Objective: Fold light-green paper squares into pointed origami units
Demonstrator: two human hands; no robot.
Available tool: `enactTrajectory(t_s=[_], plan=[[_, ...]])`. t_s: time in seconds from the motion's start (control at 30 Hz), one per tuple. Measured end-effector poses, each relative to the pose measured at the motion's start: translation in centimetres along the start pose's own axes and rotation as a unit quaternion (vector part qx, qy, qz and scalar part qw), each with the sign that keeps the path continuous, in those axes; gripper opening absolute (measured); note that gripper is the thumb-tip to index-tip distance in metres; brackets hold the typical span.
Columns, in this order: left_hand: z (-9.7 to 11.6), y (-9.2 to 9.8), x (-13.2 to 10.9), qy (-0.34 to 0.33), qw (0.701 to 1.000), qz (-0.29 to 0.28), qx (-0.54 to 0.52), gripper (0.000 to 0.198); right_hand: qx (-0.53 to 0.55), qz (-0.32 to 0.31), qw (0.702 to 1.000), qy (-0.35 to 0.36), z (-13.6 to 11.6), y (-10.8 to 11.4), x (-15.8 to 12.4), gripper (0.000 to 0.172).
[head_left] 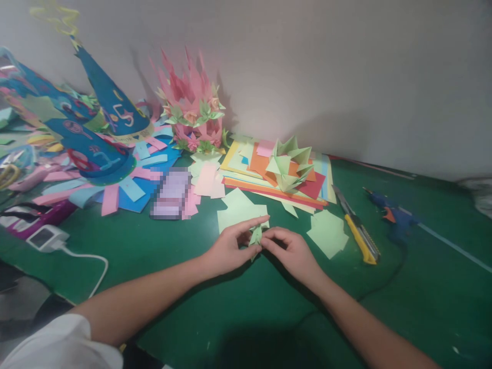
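A small piece of folded light green paper (255,236) is held between my two hands above the green table. My left hand (235,245) pinches it from the left, thumb below and index finger stretched out past it. From the right, my right hand (288,250) grips its edge between thumb and fingertips. Just behind my hands lie flat light green paper sheets (236,207). Another group of light green squares (328,233) rests to the right of my right hand. A folded light green paper crown (289,163) sits on the stack of coloured paper.
Coloured paper (230,179) is stacked by the wall. At right lie a yellow utility knife (361,238), blade out, and a blue glue gun (400,218) with its cord. Blue paper cone hats (111,97), a pink paper crown (192,102), a blurred-out phone (171,193) and a white charger (48,238) are at left.
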State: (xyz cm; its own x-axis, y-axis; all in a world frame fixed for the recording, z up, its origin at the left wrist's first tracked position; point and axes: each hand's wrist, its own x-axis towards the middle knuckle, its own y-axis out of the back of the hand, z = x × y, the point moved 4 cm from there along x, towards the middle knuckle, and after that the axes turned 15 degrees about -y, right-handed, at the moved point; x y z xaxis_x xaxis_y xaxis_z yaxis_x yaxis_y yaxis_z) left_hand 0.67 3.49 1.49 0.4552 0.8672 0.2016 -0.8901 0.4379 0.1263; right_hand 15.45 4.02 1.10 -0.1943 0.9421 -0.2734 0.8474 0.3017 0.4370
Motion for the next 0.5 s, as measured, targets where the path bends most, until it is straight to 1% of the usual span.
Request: enactTrajectory(t_s=[0.23,0.4,0.5], plan=[[0.02,-0.07,-0.17,-0.013,1.000,-0.020,0.019,0.062,-0.006,-0.005,1.000,-0.005,0.12,-0.09,-0.01,0.020],[0.23,0.10,-0.05,-0.023,0.999,-0.012,0.034,0.062,-0.021,-0.007,1.000,0.009,-0.29,-0.10,-0.09,0.022],[0.41,0.10,-0.01,-0.033,0.998,-0.013,0.046,0.061,-0.039,0.003,0.999,0.024,-0.38,-0.17,-0.12,0.021]])
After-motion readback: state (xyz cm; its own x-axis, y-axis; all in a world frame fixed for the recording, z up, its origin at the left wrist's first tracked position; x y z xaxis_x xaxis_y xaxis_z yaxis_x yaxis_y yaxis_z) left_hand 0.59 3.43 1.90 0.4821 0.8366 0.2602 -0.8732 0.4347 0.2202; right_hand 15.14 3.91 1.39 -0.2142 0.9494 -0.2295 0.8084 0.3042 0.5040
